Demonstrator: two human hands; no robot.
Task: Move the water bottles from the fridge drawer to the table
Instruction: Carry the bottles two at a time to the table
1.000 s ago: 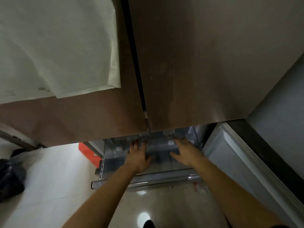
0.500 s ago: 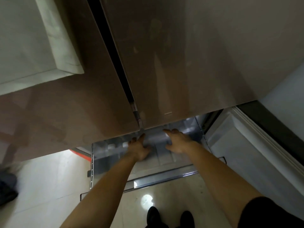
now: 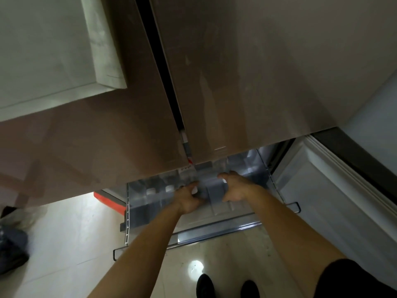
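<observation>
The clear fridge drawer is pulled out below the brown upper fridge doors. Water bottles with white caps stand in a row at its back left, partly under the door edge. My left hand curls round a bottle whose white cap shows by the thumb. My right hand is closed on another clear bottle that lies between the two hands. The bottles' bodies are dim and blurred.
The lower fridge door stands open on the right. A wire rail runs in front of the drawer. A red object sits on the tiled floor at left, beside a dark bag. My shoes are below.
Both hands have gone deeper into the drawer and their spread fingers have closed round bottles. The view has tilted down, so my shoes show.
</observation>
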